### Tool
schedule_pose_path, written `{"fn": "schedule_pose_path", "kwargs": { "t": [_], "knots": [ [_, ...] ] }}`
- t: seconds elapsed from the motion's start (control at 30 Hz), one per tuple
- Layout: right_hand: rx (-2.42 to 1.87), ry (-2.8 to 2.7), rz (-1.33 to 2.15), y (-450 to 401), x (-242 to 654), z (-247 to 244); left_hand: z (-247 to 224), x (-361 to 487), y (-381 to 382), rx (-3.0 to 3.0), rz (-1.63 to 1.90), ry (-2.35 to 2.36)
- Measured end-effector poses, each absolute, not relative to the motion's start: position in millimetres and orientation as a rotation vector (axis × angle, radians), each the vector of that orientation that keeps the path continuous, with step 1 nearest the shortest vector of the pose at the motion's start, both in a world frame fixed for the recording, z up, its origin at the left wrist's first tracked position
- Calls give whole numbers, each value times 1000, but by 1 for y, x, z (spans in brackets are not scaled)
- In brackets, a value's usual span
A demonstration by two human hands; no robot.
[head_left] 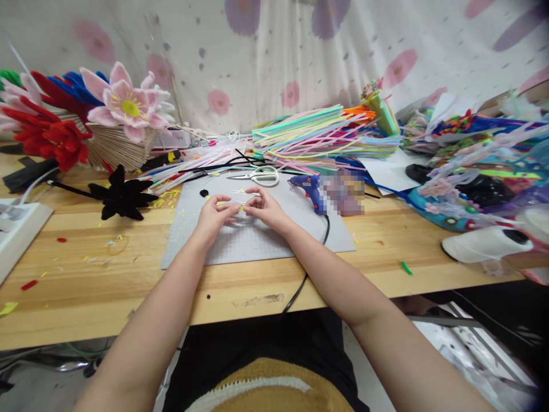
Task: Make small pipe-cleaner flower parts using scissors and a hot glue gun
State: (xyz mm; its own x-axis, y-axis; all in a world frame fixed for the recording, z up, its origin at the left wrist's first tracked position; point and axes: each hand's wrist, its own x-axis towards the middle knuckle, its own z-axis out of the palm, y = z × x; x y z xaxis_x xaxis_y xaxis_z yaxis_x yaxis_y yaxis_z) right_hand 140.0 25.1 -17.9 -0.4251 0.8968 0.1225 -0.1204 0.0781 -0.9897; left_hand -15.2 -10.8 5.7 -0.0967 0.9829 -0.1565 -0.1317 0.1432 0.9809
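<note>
My left hand [214, 218] and my right hand [266, 209] meet above a grey mat [266, 243]. Thumb and forefinger of the right hand are pinched together, and the left fingertips come together just beside them. Something tiny and yellowish shows between the fingertips, too small to name. Thin white strands with yellow tips [238, 193] lie on the mat just beyond the hands. A small black fuzzy piece [204, 193] rests left of them. Behind the hands are scissors [259, 177] with pale handles, and a blue glue gun [309, 189] lies to the right.
Pipe cleaners [309, 131] in many colours are heaped at the back. A black fuzzy flower [120, 194] and a pink flower [126, 106] are at left, near a white power strip [26, 229]. A black cable [302, 283] crosses the table's front edge. Bagged supplies crowd the right.
</note>
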Motion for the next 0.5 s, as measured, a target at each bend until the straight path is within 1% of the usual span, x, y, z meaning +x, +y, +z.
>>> {"fn": "schedule_pose_path", "kwargs": {
  "t": [0.5],
  "knots": [
    [-796,-1512,1450,27,139,-19,3,-12,-10,991,1268,1360]
  ]
}}
